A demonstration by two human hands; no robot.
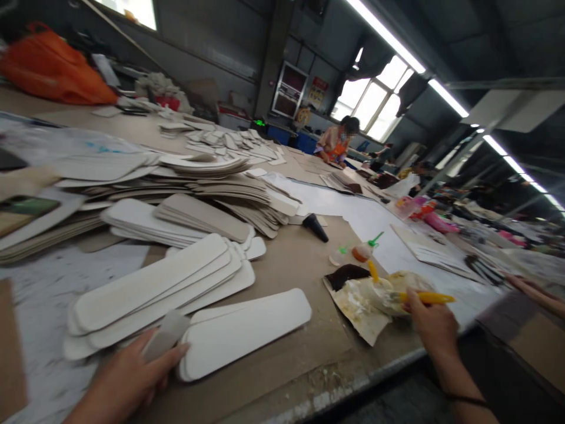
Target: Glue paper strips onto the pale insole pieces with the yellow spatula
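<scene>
My left hand (132,377) rests at the near edge of the table, its fingers closed round a narrow grey strip (165,335) that lies against a flat white elongated piece (245,330). A stack of similar white pieces (154,288) lies just behind it. My right hand (430,324) grips a yellow-handled brush (426,298) over a glue-smeared sheet (364,309) holding a lumpy mass of yellowish glue (388,291). A second yellow handle (373,271) sticks up from the glue.
Piles of grey and white pieces (212,203) cover the left of the long table. A black cone-shaped object (315,227), small squeeze bottles (364,250) and white sheets (375,218) lie ahead. A person in orange (338,144) works far off. Another person's hand (525,288) reaches in at right.
</scene>
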